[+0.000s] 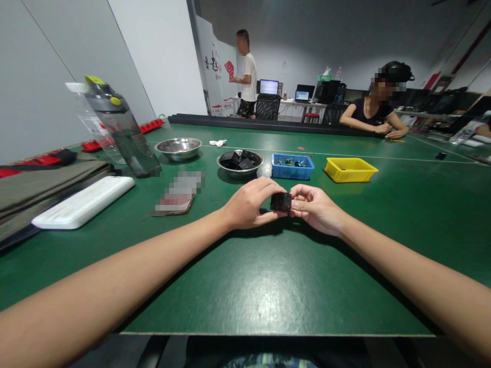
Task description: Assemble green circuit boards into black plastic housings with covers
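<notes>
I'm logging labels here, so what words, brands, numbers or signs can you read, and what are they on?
No text is readable.
Wall panel: dark characters, too blurred.
Grey bottle: reddish marks, too blurred.
Lit monitor and laptop: screens too small.
Flat item near the bottle: pixelated over.

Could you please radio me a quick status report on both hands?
Left hand and right hand gripping black part. Held above green table. Containers beyond hands.
</notes>
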Tool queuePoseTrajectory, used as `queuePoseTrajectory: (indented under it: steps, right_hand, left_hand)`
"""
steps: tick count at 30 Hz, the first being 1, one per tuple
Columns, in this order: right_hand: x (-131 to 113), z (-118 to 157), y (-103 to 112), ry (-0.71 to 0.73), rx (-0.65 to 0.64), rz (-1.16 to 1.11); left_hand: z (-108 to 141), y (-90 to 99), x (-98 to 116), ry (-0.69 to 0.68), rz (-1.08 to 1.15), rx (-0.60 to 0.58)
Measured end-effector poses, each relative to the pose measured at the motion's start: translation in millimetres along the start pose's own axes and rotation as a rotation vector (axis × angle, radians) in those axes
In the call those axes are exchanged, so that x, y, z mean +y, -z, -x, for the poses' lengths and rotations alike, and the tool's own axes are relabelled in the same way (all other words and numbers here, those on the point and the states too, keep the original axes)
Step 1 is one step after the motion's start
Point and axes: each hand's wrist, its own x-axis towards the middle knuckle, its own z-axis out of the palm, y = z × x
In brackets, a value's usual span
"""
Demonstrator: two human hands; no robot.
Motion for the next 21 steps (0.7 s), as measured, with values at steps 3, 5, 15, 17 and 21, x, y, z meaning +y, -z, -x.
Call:
queuePoseTrajectory:
  steps: [3,5,15,17,21]
  right_hand:
    - [1.1,-0.1,0.3,0.004,-0.008,0.008]
    - [1.7,-0.2,0.2,0.012,-0.006,0.018]
    - [0.2,-0.5,-2.6,0.135,0.025,0.178]
    - [-0.2,0.1,-3.9,0.165,0.043,0.273]
    - [-1.1,0.8,-7.0,0.197,0.083,0.377]
  left_hand:
    - [0.0,0.1,0.1,-0.004,-0.019,0.008]
    - [0.4,0.2,0.1,0.009,-0.027,0.005]
    - [1.0,0.7,-0.3,0.046,0.008,-0.028]
    - [1.4,0.4,-1.6,0.042,0.003,-0.040]
    - [3.1,-1.0,-3.4,0.061,0.001,-0.024]
